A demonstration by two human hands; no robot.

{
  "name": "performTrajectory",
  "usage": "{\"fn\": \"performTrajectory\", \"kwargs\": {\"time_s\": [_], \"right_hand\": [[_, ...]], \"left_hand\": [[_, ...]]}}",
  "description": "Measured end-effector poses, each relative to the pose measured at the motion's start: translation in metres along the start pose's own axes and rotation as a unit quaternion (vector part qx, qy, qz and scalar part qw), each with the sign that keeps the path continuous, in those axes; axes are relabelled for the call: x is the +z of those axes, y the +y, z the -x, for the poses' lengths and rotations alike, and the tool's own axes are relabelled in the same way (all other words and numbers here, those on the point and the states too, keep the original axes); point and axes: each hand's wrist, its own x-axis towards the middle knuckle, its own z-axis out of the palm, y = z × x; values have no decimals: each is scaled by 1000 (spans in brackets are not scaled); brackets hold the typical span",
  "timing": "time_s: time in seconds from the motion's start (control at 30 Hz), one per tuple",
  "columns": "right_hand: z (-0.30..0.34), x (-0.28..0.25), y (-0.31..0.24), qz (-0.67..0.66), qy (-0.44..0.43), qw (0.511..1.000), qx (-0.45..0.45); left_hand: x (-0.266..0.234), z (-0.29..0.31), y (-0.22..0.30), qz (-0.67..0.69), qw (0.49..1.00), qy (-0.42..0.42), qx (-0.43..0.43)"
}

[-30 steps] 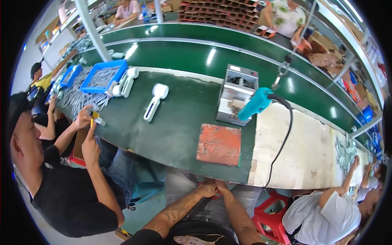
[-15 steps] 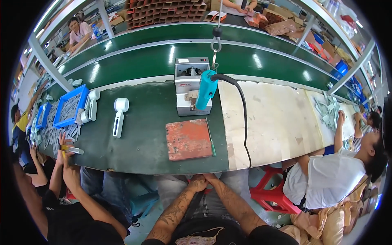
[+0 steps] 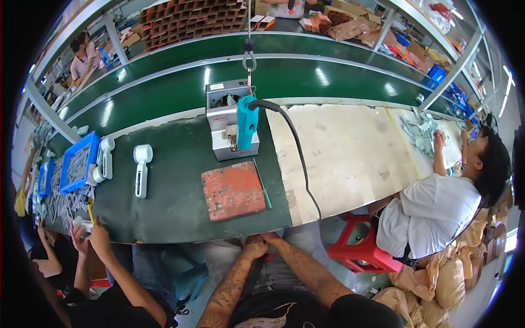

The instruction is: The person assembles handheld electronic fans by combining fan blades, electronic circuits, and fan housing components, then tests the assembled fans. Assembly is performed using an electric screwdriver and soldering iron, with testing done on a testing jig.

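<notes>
My left hand (image 3: 255,247) and my right hand (image 3: 269,238) rest together in my lap, just below the near edge of the table. Their fingers are mostly hidden, and nothing held shows. On the table ahead lies a worn red plate (image 3: 234,191), with a thin green-handled screwdriver (image 3: 266,198) along its right side. A teal electric screwdriver (image 3: 247,123) hangs on a hook in front of a grey screw feeder (image 3: 222,131). Left of these lies a white round-headed handheld device (image 3: 142,167).
A blue tray (image 3: 91,158) of grey strips stands at the left, beside more white devices (image 3: 107,158). A co-worker's hands (image 3: 98,240) are at the left edge. A black cable (image 3: 298,147) crosses cream paper (image 3: 344,158). A co-worker in white (image 3: 437,213) sits right.
The view has shifted, so the table things appear further left. The left co-worker's hands have moved down toward the table edge. My hands stay together in my lap.
</notes>
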Motion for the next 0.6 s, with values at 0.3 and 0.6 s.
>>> {"fn": "performTrajectory", "kwargs": {"time_s": [0.3,0.6], "right_hand": [[21,8,-23,33,-22,999,-10],[-12,0,10,-60,43,995,62]], "left_hand": [[8,18,-12,8,996,-68,-51],[-13,-3,18,35,995,-85,-45]]}}
